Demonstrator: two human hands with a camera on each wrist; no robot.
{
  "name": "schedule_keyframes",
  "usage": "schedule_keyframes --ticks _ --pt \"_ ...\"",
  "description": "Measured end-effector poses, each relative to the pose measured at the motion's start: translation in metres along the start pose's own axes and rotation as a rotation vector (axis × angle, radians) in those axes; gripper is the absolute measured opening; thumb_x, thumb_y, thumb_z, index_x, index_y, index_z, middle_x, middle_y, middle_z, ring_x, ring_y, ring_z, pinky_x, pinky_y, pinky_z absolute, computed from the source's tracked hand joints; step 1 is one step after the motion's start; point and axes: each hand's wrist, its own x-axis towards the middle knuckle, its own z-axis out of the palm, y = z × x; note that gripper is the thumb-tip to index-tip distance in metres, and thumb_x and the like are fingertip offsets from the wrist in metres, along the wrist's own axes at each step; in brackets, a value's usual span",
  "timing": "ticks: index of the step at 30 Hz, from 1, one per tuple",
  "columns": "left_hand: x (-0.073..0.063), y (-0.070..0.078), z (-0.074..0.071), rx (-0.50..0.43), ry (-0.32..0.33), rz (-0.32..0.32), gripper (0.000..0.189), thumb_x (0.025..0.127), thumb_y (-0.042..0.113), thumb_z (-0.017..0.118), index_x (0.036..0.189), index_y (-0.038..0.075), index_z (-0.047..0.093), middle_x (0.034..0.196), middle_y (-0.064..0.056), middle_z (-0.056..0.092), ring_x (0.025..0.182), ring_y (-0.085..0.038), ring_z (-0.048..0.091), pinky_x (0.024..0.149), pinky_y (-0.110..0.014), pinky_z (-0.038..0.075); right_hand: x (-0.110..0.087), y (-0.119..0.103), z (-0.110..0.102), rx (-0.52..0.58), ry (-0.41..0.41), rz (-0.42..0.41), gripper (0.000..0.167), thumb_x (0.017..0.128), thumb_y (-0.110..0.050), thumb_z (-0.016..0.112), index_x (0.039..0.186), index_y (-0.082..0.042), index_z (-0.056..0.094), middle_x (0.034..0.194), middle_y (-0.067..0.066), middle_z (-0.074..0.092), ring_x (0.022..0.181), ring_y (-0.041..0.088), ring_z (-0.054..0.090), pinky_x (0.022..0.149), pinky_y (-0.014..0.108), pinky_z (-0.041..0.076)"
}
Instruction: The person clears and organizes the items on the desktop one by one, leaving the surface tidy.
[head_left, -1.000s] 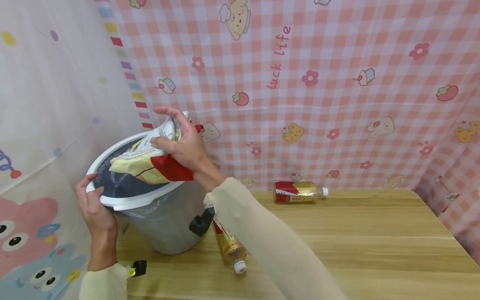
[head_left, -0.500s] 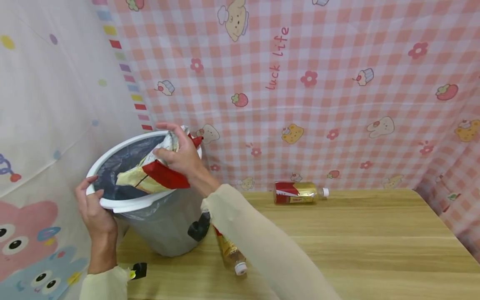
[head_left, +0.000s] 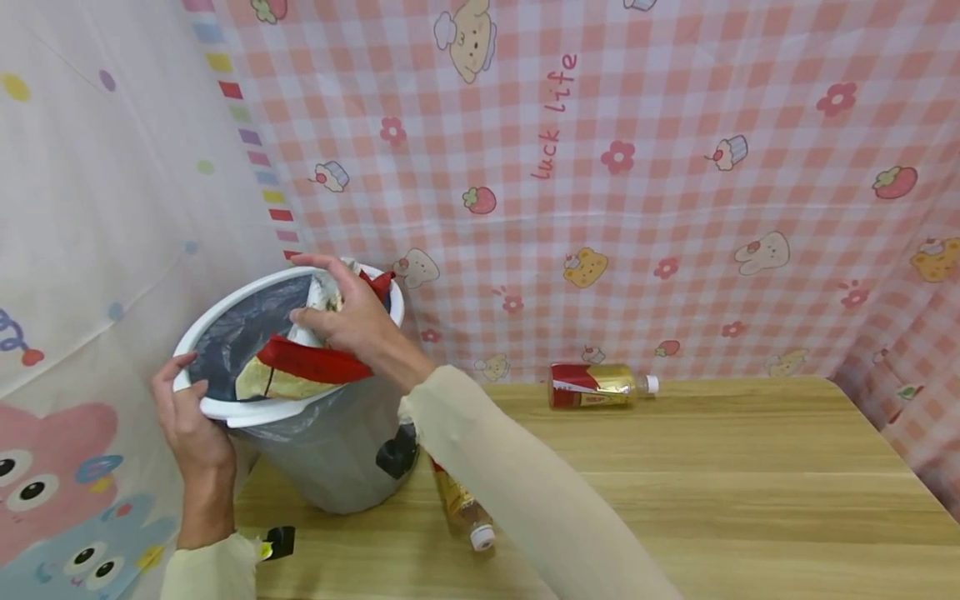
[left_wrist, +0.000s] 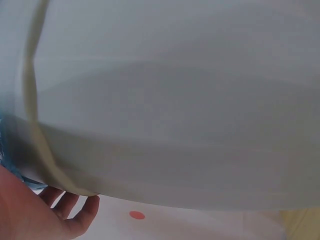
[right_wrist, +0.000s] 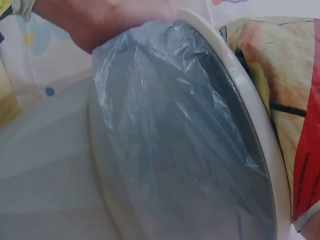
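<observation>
A grey waste bin (head_left: 337,467) with a white rim and a clear plastic liner (right_wrist: 165,125) stands at the left in the head view. My left hand (head_left: 191,425) grips the rim on its near left side; in the left wrist view, its fingers (left_wrist: 85,215) curl against the pale bin wall. My right hand (head_left: 360,321) holds a crumpled red, yellow and silver snack bag (head_left: 315,363) in the bin's mouth. The bag's lower end lies inside the rim, while its red side overlaps the near right edge. In the right wrist view the bag shows just past the white rim.
One bottle with a red and gold label (head_left: 592,386) lies at the table's back edge. Another bottle (head_left: 461,504) lies beside the bin, partly behind my right forearm. Printed cloths (head_left: 675,208) hang behind and at the left of the wooden table (head_left: 712,483).
My right hand has lowered the snack bag from above the rim into the bin's mouth, and the bag has tilted and folded. The left hand stays on the rim.
</observation>
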Motion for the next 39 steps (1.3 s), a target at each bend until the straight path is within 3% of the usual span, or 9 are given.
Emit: schedule_keyframes --ticks 2,4,7,9,11,25,33,36,39 --pt "0.0 0.0 0.0 -0.004 0.002 0.001 0.037 0.091 0.008 0.037 0.118 0.014 0.062 0.117 -0.001 0.053 0.104 -0.014 0.05 0.085 -0.02 0.039 0.0 -0.001 -0.001 -0.029 -0.025 -0.014 0.057 0.09 -0.01 0.07 0.139 -0.032 0.053 0.141 -0.011 0.047 0.104 0.01 0.052 0.089 0.03 0.048" --pt "-0.001 0.0 0.0 -0.006 -0.002 -0.002 0.037 0.091 0.009 0.037 0.119 0.014 0.061 0.117 -0.001 0.053 0.104 -0.014 0.05 0.085 -0.02 0.039 0.0 -0.001 -0.003 -0.079 -0.051 -0.039 0.058 0.091 -0.014 0.07 0.142 -0.032 0.05 0.146 -0.012 0.044 0.108 0.008 0.051 0.091 0.03 0.048" --pt "-0.001 -0.001 0.0 -0.022 -0.015 -0.004 0.038 0.092 0.008 0.036 0.121 0.012 0.06 0.118 -0.003 0.054 0.105 -0.016 0.051 0.085 -0.021 0.04 0.0 -0.002 -0.007 -0.164 -0.096 -0.071 0.062 0.092 -0.019 0.07 0.147 -0.031 0.045 0.151 -0.011 0.04 0.121 0.009 0.05 0.099 0.035 0.046" --pt "-0.001 -0.001 0.0 -0.034 -0.021 -0.004 0.038 0.092 0.009 0.036 0.122 0.012 0.059 0.119 -0.005 0.054 0.106 -0.017 0.052 0.085 -0.021 0.041 0.0 -0.002 -0.01 -0.226 -0.118 -0.083 0.065 0.092 -0.022 0.071 0.149 -0.031 0.042 0.154 -0.01 0.037 0.135 0.007 0.039 0.112 0.038 0.036" --pt "-0.001 -0.001 -0.001 -0.038 -0.022 -0.003 0.038 0.092 0.009 0.036 0.122 0.012 0.058 0.12 -0.005 0.055 0.106 -0.017 0.053 0.086 -0.022 0.041 0.001 -0.002 -0.011 -0.264 -0.142 -0.092 0.067 0.092 -0.023 0.071 0.15 -0.031 0.039 0.155 -0.008 0.037 0.138 0.009 0.038 0.113 0.039 0.034" --pt "-0.001 -0.002 -0.001 -0.044 -0.001 0.012 0.04 0.093 0.01 0.034 0.123 0.009 0.06 0.118 -0.006 0.056 0.105 -0.017 0.051 0.086 -0.022 0.038 0.008 0.002 -0.019 -0.482 -0.242 -0.156 0.079 0.091 -0.037 0.071 0.156 -0.033 0.026 0.16 -0.007 0.031 0.141 0.009 0.038 0.112 0.036 0.035" --pt "-0.002 -0.003 0.0 0.032 -0.003 0.0 0.039 0.097 0.015 0.033 0.126 0.012 0.058 0.125 -0.001 0.052 0.113 -0.015 0.048 0.093 -0.022 0.035 0.01 0.005 -0.018 -0.623 -0.302 -0.161 0.075 0.096 -0.023 0.065 0.158 -0.027 0.023 0.158 -0.002 0.035 0.127 0.007 0.049 0.1 0.018 0.04" --pt "-0.002 -0.003 0.0 0.031 -0.011 -0.002 0.041 0.098 0.016 0.032 0.13 0.01 0.056 0.129 -0.002 0.052 0.116 -0.016 0.048 0.095 -0.023 0.035 0.011 0.004 -0.017 -0.665 -0.32 -0.159 0.075 0.097 -0.021 0.063 0.159 -0.026 0.021 0.128 0.009 0.062 0.089 0.01 0.061 0.08 0.015 0.044" --pt "-0.002 -0.002 0.001 0.011 -0.016 -0.004 0.043 0.098 0.016 0.031 0.133 0.01 0.054 0.132 -0.004 0.052 0.12 -0.018 0.048 0.097 -0.021 0.036 0.011 0.002 -0.017 -0.705 -0.342 -0.15 0.075 0.098 -0.015 0.06 0.159 -0.026 0.018 0.081 0.009 0.059 0.058 0.013 0.043 0.063 0.017 0.041"
